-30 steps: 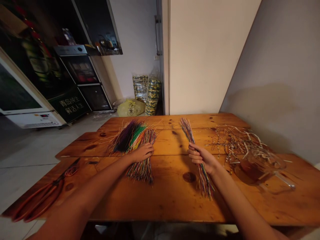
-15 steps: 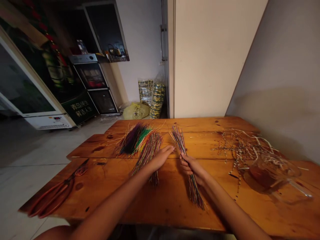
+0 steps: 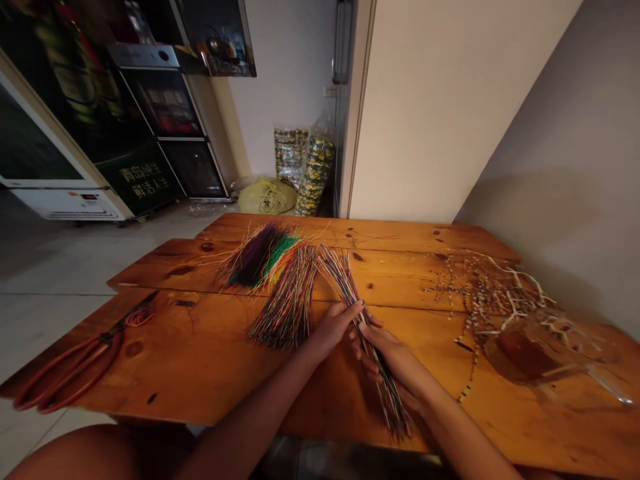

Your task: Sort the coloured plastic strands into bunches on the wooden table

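A bundle of thin multicoloured wires (image 3: 345,283) slants over the front of the wooden table (image 3: 200,373), its ends fanning out at top and bottom. My right hand (image 3: 393,350) wraps round the middle of it. Just above, my left hand (image 3: 345,323) grips the same bundle, thumb on top and fingers partly hidden underneath. Left of the hands lies a loose heap of similar wires (image 3: 287,300). Beyond that heap, purple, green and yellow strands (image 3: 265,257) are spread on the boards.
Large red-handled scissors (image 3: 85,363) lie at the table's left edge. On the right stand a clear jug (image 3: 530,353) of brown liquid and a tangle of beaded strings (image 3: 475,293). Behind the table are a yellow bag (image 3: 267,197) and wrapped patterned rolls (image 3: 315,170).
My left hand has moved right from beside the wire heap and closed on the bundle. The bundle's upper end has swung left toward the heap. The camera view has tilted down.
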`<state>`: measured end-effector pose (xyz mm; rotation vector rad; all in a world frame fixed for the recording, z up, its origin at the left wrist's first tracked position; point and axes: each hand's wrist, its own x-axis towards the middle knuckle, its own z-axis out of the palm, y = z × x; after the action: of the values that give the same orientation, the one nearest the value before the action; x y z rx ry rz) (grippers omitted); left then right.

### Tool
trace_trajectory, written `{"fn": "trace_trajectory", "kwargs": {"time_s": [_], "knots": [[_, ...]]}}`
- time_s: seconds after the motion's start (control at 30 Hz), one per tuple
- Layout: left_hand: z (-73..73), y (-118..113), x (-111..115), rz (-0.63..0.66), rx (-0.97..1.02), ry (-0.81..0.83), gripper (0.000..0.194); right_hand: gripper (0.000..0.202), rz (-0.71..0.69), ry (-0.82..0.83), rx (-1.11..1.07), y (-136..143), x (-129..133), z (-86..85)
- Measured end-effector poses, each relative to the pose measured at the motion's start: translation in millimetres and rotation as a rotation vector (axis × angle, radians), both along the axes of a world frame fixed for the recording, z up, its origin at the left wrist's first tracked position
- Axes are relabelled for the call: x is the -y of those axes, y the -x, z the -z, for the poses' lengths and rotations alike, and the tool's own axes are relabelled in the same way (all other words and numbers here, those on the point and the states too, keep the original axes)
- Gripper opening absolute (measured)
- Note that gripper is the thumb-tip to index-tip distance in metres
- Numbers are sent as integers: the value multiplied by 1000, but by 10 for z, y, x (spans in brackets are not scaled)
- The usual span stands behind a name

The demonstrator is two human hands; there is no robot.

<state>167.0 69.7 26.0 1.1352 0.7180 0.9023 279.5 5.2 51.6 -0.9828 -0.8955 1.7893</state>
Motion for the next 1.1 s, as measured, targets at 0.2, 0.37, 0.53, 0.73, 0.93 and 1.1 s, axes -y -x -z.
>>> {"fn": "trace_trajectory", "kwargs": {"time_s": [0.2, 0.37, 0.53, 0.73, 0.93, 1.1], "knots": [[-186, 82, 95, -39, -36, -125, 44, 38, 6, 50, -9, 177, 109, -34], [-189, 135, 126, 51, -12, -194, 48, 44, -5, 137, -81, 217, 132, -5], [-225, 184, 176, 94, -16, -246, 49, 45, 6, 173, -141, 255, 185, -58], [-304, 239, 244, 51, -105, -273, 50, 49, -12, 200, -160, 252, 190, -53], [-306, 263, 255, -13, -192, -341, 48, 48, -29, 216, -196, 236, 185, -69], [-243, 257, 245, -81, -229, -402, 47, 46, -48, 219, -261, 230, 176, -69]]}}
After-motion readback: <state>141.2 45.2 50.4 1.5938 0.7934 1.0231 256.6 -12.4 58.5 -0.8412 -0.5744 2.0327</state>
